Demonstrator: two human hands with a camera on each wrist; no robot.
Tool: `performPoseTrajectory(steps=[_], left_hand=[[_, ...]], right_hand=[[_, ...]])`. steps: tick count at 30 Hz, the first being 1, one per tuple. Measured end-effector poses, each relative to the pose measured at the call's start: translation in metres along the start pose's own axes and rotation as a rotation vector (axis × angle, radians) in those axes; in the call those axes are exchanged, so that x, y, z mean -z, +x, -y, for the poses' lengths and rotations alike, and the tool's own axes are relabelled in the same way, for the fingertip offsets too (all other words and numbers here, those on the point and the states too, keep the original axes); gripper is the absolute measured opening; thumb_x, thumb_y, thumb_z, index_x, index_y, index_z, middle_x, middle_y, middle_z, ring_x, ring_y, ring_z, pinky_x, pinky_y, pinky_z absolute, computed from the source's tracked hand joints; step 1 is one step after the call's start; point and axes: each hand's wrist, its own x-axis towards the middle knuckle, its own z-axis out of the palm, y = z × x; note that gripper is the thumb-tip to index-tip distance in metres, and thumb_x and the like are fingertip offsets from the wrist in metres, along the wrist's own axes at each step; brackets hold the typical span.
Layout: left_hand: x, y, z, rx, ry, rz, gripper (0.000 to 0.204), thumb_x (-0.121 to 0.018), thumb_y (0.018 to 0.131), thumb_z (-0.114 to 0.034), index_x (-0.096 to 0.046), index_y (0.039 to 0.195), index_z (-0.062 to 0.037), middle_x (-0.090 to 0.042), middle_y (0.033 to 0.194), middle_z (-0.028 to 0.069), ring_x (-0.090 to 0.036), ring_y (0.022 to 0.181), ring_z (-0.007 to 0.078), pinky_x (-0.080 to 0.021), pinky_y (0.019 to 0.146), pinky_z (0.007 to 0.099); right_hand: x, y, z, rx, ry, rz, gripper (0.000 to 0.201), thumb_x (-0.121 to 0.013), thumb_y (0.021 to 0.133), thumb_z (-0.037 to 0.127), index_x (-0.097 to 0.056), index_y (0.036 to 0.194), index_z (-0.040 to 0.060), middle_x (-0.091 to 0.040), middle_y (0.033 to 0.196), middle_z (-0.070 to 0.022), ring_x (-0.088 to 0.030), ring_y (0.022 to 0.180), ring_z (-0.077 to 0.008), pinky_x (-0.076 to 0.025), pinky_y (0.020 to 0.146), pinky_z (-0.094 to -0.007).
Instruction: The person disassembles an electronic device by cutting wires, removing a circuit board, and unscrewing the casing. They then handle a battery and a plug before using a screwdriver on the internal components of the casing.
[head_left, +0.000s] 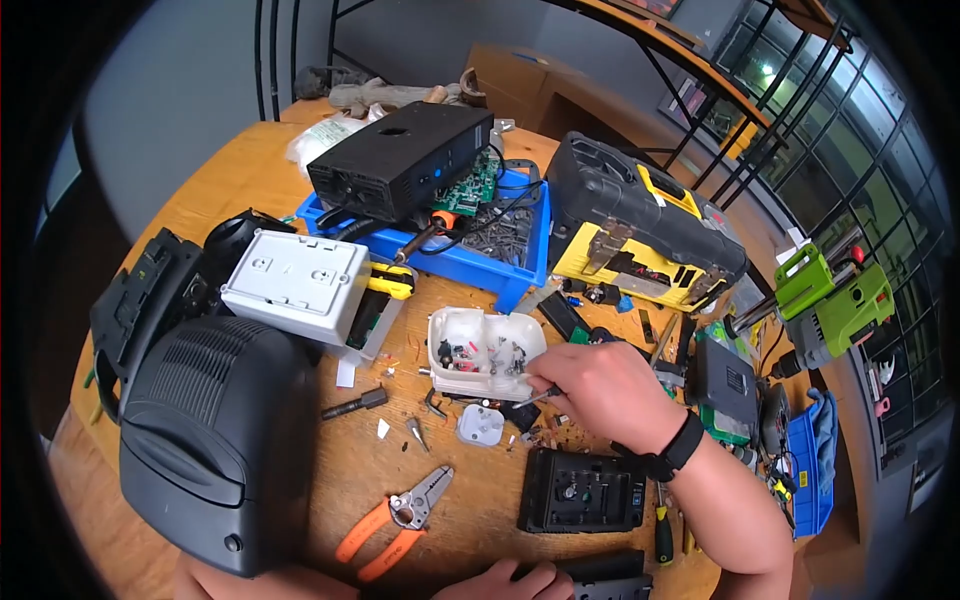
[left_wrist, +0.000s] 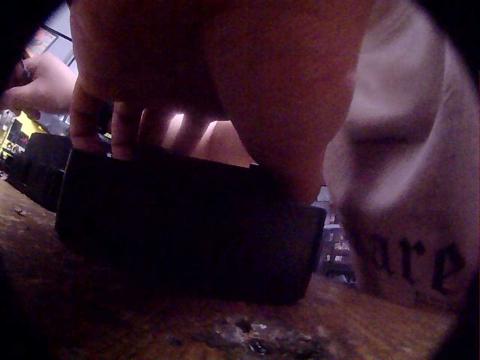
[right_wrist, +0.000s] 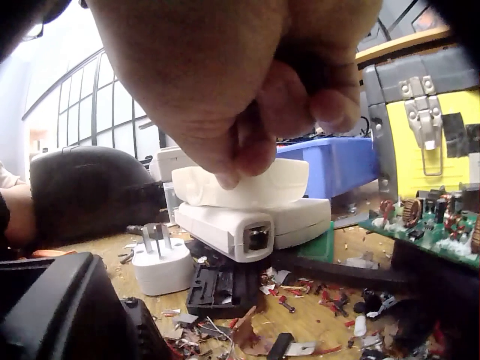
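Observation:
My right hand [head_left: 615,390] is at the front right corner of a white two-compartment parts box [head_left: 475,383] holding small screws and parts. Its thumb and fingertips pinch a small dark piece [head_left: 548,393], whose kind I cannot tell. In the right wrist view the fingertips overlap the rim of the box, which sits on top of a white plastic housing [right_wrist: 217,229]. At the near table edge my left hand [head_left: 510,583] grips a black plastic casing [left_wrist: 187,225], fingers over one side and thumb over the other. Much of that casing is hidden in the head view.
Orange-handled wire strippers [head_left: 405,515], a white plug [head_left: 481,425] and an open black housing [head_left: 580,490] lie nearby. A large black case [head_left: 215,440] stands left. Behind are a blue bin [head_left: 510,275] and a yellow-black toolbox [head_left: 640,235]; a green drill [head_left: 845,310] stands right.

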Motion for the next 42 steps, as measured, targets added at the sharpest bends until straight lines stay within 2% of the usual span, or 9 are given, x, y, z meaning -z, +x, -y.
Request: performPoseTrajectory(steps=[9, 14, 20, 28, 30, 36, 38, 40, 42], left_hand=[[-0.003, -0.003, 0.000, -0.008, -0.005, -0.071, 0.047, -0.077, 0.079, -0.042, -0.061, 0.111, -0.0116, -0.057, 0.110, 0.0065, -0.054, 0.104, 0.0236, -0.042, 0.079, 0.0381], [0.000, -0.005, 0.000, -0.015, -0.006, -0.105, 0.045, -0.077, 0.079, -0.043, -0.060, 0.107, -0.0114, -0.056, 0.107, 0.0061, -0.054, 0.101, 0.0232, -0.042, 0.078, 0.0386], [0.003, -0.006, -0.002, -0.003, -0.089, -0.152, 0.043, -0.076, 0.081, -0.043, -0.059, 0.103, -0.0107, -0.056, 0.103, 0.0065, -0.054, 0.099, 0.0233, -0.042, 0.078, 0.0388], [0.007, -0.007, 0.000, -0.045, 0.028, -0.142, 0.048, -0.077, 0.080, -0.045, -0.060, 0.107, -0.0090, -0.056, 0.105, 0.0079, -0.055, 0.101, 0.0254, -0.043, 0.080, 0.0389], [0.009, -0.008, 0.001, -0.046, -0.039, -0.028, 0.060, -0.084, 0.075, -0.045, -0.056, 0.114, -0.0084, -0.053, 0.108, 0.0058, -0.055, 0.105, 0.0231, -0.046, 0.081, 0.0365], [0.000, -0.007, 0.003, -0.056, -0.037, -0.061, 0.063, -0.085, 0.074, -0.045, -0.058, 0.117, -0.0082, -0.053, 0.106, 0.0047, -0.055, 0.104, 0.0221, -0.045, 0.081, 0.0353], [0.001, -0.005, 0.004, -0.084, -0.032, -0.039, 0.063, -0.085, 0.075, -0.047, -0.059, 0.116, -0.0074, -0.053, 0.105, 0.0050, -0.055, 0.104, 0.0227, -0.045, 0.081, 0.0357], [0.001, -0.004, 0.004, -0.060, -0.036, -0.024, 0.058, -0.087, 0.074, -0.040, -0.058, 0.113, -0.0088, -0.055, 0.105, 0.0044, -0.057, 0.103, 0.0212, -0.045, 0.077, 0.0351], [0.001, -0.003, 0.005, -0.081, -0.024, -0.011, 0.059, -0.086, 0.075, -0.042, -0.058, 0.113, -0.0080, -0.055, 0.104, 0.0047, -0.057, 0.102, 0.0216, -0.046, 0.077, 0.0352]], right_hand=[[0.006, -0.007, 0.010, -0.042, 0.004, -0.068, 0.025, -0.075, 0.087, 0.016, -0.066, 0.110, 0.0108, -0.072, 0.091, -0.0066, -0.072, 0.081, -0.0318, -0.056, 0.066, -0.0445], [0.023, -0.036, 0.017, -0.063, -0.048, -0.097, 0.018, -0.073, 0.092, 0.020, -0.068, 0.107, 0.0116, -0.071, 0.090, -0.0072, -0.071, 0.075, -0.0318, -0.056, 0.064, -0.0430], [0.033, -0.108, 0.032, -0.239, -0.042, -0.237, 0.004, -0.074, 0.088, 0.010, -0.071, 0.092, 0.0085, -0.070, 0.081, -0.0093, -0.068, 0.071, -0.0337, -0.055, 0.062, -0.0411], [0.036, -0.203, 0.064, -0.562, 0.002, -0.358, 0.005, -0.070, 0.087, 0.002, -0.071, 0.092, 0.0000, -0.069, 0.080, -0.0159, -0.068, 0.072, -0.0332, -0.052, 0.065, -0.0380], [0.025, -0.227, 0.068, -0.575, -0.028, -0.423, 0.005, -0.070, 0.088, 0.002, -0.071, 0.091, -0.0017, -0.069, 0.079, -0.0155, -0.067, 0.069, -0.0315, -0.051, 0.064, -0.0368], [-0.009, -0.293, 0.110, -0.895, 0.169, -0.584, 0.006, -0.066, 0.092, 0.000, -0.070, 0.097, -0.0018, -0.063, 0.081, -0.0099, -0.058, 0.069, -0.0197, -0.046, 0.064, -0.0323], [-0.018, -0.314, 0.123, -0.871, 0.145, -0.544, 0.007, -0.064, 0.095, 0.000, -0.070, 0.099, -0.0024, -0.062, 0.082, -0.0097, -0.058, 0.070, -0.0187, -0.045, 0.063, -0.0314], [-0.052, -0.356, 0.131, -1.085, 0.401, -0.627, 0.010, -0.060, 0.101, 0.003, -0.069, 0.101, -0.0029, -0.062, 0.081, -0.0064, -0.057, 0.070, -0.0144, -0.044, 0.063, -0.0292], [-0.059, -0.356, 0.150, -1.117, 0.634, -0.765, 0.016, -0.054, 0.109, 0.011, -0.065, 0.105, -0.0004, -0.057, 0.076, 0.0019, -0.048, 0.061, -0.0046, -0.039, 0.057, -0.0219]])
